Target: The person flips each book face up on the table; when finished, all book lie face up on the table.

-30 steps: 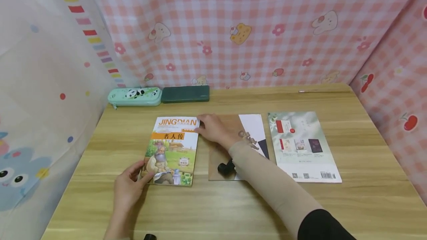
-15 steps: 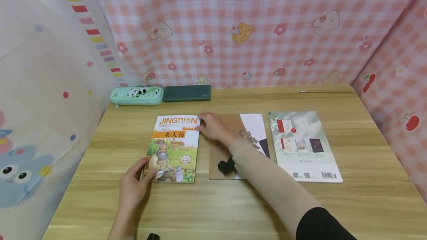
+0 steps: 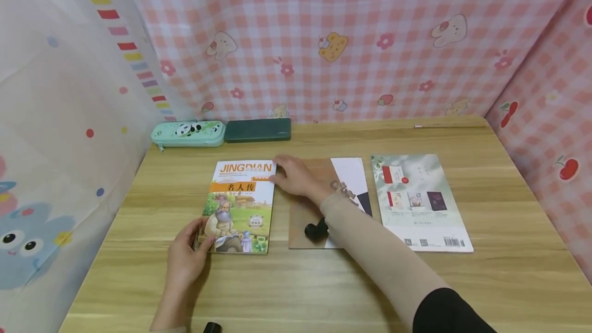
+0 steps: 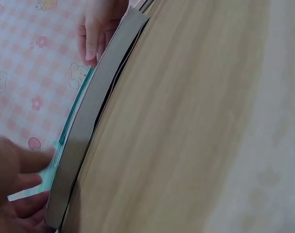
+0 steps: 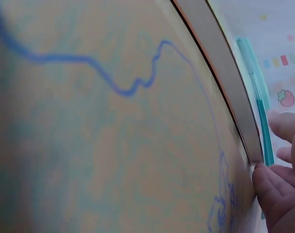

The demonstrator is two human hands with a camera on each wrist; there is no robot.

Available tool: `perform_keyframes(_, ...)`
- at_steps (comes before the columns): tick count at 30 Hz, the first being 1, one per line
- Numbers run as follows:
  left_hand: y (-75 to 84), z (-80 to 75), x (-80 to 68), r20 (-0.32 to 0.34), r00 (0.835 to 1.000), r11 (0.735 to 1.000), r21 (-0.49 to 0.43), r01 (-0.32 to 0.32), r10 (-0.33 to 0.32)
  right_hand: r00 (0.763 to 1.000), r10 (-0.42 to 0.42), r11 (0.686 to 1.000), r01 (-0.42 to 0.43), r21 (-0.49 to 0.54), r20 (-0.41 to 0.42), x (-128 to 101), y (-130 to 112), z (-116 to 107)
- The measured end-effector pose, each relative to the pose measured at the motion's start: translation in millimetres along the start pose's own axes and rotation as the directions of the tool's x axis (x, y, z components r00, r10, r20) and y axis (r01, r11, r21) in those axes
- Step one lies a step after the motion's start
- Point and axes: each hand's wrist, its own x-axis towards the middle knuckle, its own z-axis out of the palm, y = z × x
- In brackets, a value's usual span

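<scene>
The left hand (image 3: 185,258) pinches the near left corner of the picture book (image 3: 238,208), which lies flat on the worktop (image 3: 485,281), long axis running away from the person. The right hand (image 3: 296,176) presses relaxed fingers against its far right corner.

A mint panda pencil case (image 3: 187,133) and a dark green case (image 3: 257,130) lay touching at the table's (image 3: 509,281) back edge. A pale green book (image 3: 420,202) lay near the right edge, beside a brown book (image 3: 309,209).
</scene>
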Motion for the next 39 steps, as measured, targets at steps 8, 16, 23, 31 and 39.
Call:
perform_keyframes(8,9.4,7.6,-3.5,-0.153,0.987,0.998,-0.019,-0.052,0.048,0.999,0.015,0.998,-0.012,0.067,-0.042,-11,1,-11)
perform_keyframes(16,28.4,18.8,-1.4,-0.214,0.963,0.98,-0.082,-0.182,0.161,0.995,0.089,0.991,-0.084,0.107,-0.046,-27,-5,-30)
perform_keyframes(23,51.1,40.6,-5.0,-0.122,0.953,0.937,-0.183,-0.296,0.278,0.992,0.088,0.995,-0.084,0.049,-0.085,-42,-3,-43)
perform_keyframes(31,66.0,66.2,-10.8,-0.038,0.944,0.91,-0.258,-0.325,0.326,0.992,0.06,0.995,-0.05,0.09,-0.115,-54,5,-52)
perform_keyframes(39,76.3,86.1,-17.5,0.032,0.915,0.895,-0.224,-0.385,0.402,0.986,0.096,0.991,-0.082,0.104,-0.138,-69,15,-58)
